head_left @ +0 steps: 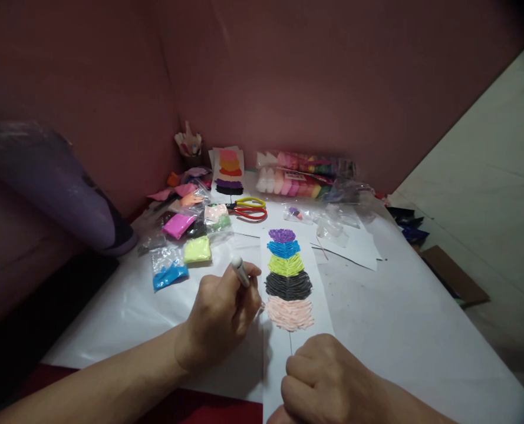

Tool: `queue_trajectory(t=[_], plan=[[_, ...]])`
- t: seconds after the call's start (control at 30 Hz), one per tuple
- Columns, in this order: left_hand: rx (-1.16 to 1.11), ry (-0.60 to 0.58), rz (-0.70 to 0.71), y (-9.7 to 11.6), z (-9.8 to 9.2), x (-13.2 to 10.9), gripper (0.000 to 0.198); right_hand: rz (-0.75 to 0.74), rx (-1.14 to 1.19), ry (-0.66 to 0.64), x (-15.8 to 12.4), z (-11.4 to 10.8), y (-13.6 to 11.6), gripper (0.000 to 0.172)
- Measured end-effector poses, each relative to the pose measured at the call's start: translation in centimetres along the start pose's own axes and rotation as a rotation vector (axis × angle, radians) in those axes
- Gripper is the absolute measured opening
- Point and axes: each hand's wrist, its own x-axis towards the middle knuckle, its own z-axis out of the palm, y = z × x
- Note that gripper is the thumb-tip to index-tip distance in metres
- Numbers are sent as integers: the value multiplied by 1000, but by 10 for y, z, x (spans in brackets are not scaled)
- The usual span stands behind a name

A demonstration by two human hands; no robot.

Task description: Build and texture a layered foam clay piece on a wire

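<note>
1. Apparently, the step in hand is texturing the peach band, lowest of five coloured bands on the paper strip, which lies on the white surface between and in front of the hands.
2. The left hand has its grip pinching a pale pen-like tool just left of that band (the working end is hidden).
3. The right hand is over the strip's lower part, fingers curled inward; I cannot tell whether its grip pinches anything.
4. Likely, the next move calls for light, controlled strokes along the band, with the strip held steady.
</note>
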Motion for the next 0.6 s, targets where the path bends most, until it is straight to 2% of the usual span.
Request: queue_trajectory(t=[0.6], plan=[[0, -10, 10, -3, 1, 0, 20, -9, -26, 10, -1, 1, 0, 62]])
